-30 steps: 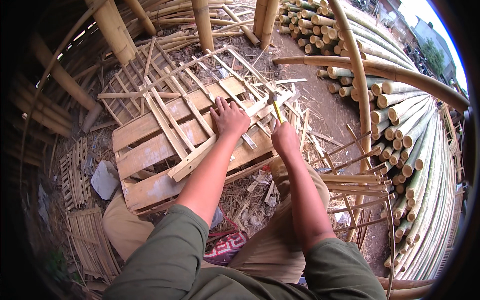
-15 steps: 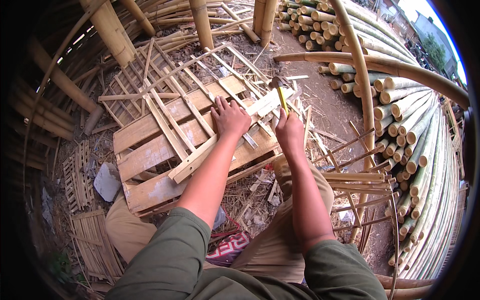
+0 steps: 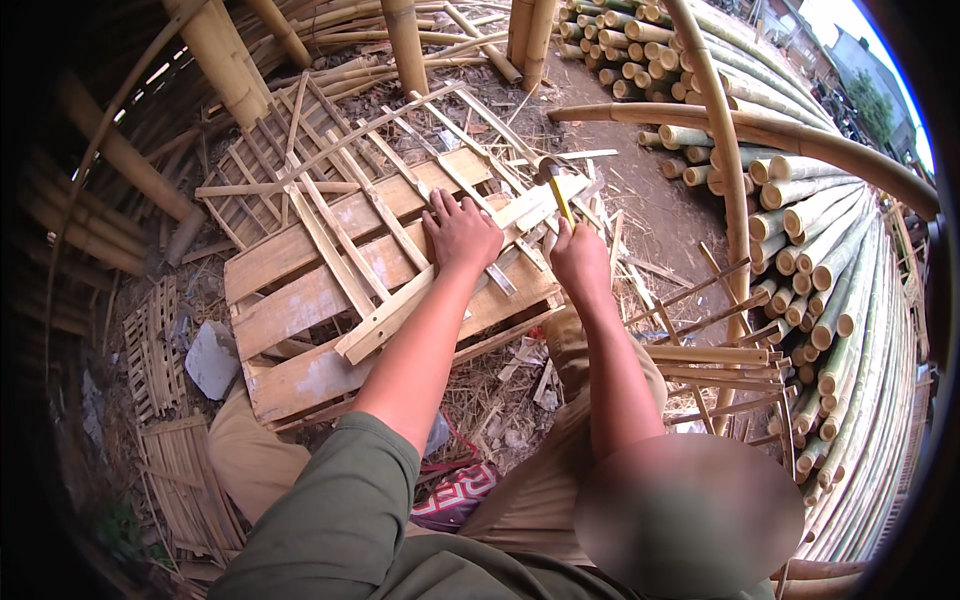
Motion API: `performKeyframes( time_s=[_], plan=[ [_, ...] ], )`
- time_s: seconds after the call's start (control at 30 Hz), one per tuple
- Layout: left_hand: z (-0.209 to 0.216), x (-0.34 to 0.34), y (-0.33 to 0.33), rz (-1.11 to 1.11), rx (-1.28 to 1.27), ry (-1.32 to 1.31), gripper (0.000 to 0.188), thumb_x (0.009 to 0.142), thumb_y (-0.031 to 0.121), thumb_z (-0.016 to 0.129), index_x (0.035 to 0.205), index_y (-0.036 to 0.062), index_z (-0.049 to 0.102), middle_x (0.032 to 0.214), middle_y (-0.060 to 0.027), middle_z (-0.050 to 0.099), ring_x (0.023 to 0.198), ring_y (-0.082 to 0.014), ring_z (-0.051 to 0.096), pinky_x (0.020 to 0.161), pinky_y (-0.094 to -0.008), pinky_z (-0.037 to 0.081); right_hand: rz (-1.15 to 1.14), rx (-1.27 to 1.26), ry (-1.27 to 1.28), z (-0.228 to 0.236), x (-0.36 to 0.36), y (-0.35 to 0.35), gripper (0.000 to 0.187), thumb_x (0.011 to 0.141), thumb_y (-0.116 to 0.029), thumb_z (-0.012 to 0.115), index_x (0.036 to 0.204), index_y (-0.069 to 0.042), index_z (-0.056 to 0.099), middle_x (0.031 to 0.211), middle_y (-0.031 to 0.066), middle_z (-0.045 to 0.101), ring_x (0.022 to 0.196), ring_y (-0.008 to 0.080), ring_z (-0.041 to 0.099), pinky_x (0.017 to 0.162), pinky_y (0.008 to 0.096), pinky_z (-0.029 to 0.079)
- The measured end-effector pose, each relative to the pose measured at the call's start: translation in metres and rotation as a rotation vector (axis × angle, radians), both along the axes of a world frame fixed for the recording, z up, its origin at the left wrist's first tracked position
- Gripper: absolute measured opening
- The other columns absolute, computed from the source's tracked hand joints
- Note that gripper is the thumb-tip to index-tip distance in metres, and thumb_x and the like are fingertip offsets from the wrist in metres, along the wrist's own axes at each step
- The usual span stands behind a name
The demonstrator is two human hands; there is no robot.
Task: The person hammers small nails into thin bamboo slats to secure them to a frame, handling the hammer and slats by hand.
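Observation:
My right hand is closed around the yellow handle of a claw hammer. The hammer's metal head is at the far end of a pale wooden board, close to the bamboo strips there; whether it touches them I cannot tell. My left hand lies palm down, fingers spread, on the board and the strips beside it. Under it, a lattice of thin bamboo strips rests across a low slatted wooden pallet. Any nail near the hammer head is too small to make out.
Cut bamboo poles are stacked along the right. A bent bamboo pole stands before them, with thin bamboo frames below. Thick bamboo posts rise at the far left. A whitish block lies beside the pallet, amid scraps.
The hammer head has dropped slightly and shifted a little left, my right hand moving only barely. My left hand stays in place. A blurred oval now covers my right upper arm.

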State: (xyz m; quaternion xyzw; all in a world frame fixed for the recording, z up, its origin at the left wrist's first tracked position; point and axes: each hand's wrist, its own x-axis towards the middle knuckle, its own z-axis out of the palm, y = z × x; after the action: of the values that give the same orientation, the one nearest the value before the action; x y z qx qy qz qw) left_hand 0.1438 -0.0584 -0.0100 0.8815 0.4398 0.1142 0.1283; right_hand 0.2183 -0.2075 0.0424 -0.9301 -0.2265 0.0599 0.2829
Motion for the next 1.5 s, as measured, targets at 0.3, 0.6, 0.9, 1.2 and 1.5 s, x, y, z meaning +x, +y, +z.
performKeyframes(
  time_s=[0.3, 0.6, 0.9, 1.2, 1.5],
  plan=[
    [0.004, -0.001, 0.000, 0.012, -0.020, 0.025, 0.046, 0.100, 0.027, 0.035, 0.132, -0.0032, 0.049, 0.158, -0.0272, 0.023, 0.152, -0.0358, 0.011, 0.121, -0.0543, 0.013, 0.003, 0.164, -0.023, 0.012, -0.007, -0.003, 0.046, 0.102, -0.032, 0.047, 0.093, 0.008, 0.067, 0.080, 0.0309, 0.066, 0.078, 0.0470, 0.066, 0.073, 0.0528, 0.051],
    [-0.004, -0.001, 0.002, 0.010, 0.032, -0.019, 0.046, 0.098, 0.028, 0.038, 0.129, -0.0031, 0.051, 0.156, -0.0288, 0.027, 0.151, -0.0372, 0.015, 0.120, -0.0546, 0.016, 0.007, -0.120, 0.110, 0.000, -0.011, 0.006, 0.048, 0.103, -0.034, 0.043, 0.094, 0.007, 0.066, 0.092, 0.0311, 0.068, 0.089, 0.0469, 0.066, 0.081, 0.0533, 0.051],
    [-0.005, 0.003, 0.003, 0.007, 0.037, -0.026, 0.046, 0.097, 0.026, 0.039, 0.128, -0.0049, 0.052, 0.155, -0.0294, 0.029, 0.150, -0.0378, 0.015, 0.119, -0.0571, 0.016, 0.009, -0.083, 0.024, 0.001, -0.006, -0.001, 0.048, 0.102, -0.035, 0.046, 0.089, 0.007, 0.066, 0.087, 0.0317, 0.067, 0.085, 0.0481, 0.066, 0.078, 0.0539, 0.051],
    [0.000, 0.001, 0.003, -0.009, 0.032, -0.003, 0.046, 0.098, 0.027, 0.038, 0.130, -0.0043, 0.050, 0.156, -0.0285, 0.028, 0.151, -0.0372, 0.014, 0.120, -0.0553, 0.015, 0.107, -0.205, 0.007, -0.004, -0.006, -0.003, 0.046, 0.103, -0.034, 0.045, 0.091, 0.006, 0.065, 0.090, 0.0268, 0.069, 0.085, 0.0454, 0.066, 0.078, 0.0530, 0.051],
    [0.001, 0.002, 0.002, -0.009, 0.000, 0.001, 0.046, 0.098, 0.026, 0.039, 0.130, -0.0051, 0.050, 0.155, -0.0291, 0.028, 0.151, -0.0380, 0.014, 0.119, -0.0561, 0.015, -0.009, 0.036, -0.019, 0.004, -0.005, 0.000, 0.050, 0.102, -0.034, 0.046, 0.084, 0.008, 0.066, 0.084, 0.0317, 0.067, 0.083, 0.0473, 0.067, 0.077, 0.0531, 0.052]
  ],
)
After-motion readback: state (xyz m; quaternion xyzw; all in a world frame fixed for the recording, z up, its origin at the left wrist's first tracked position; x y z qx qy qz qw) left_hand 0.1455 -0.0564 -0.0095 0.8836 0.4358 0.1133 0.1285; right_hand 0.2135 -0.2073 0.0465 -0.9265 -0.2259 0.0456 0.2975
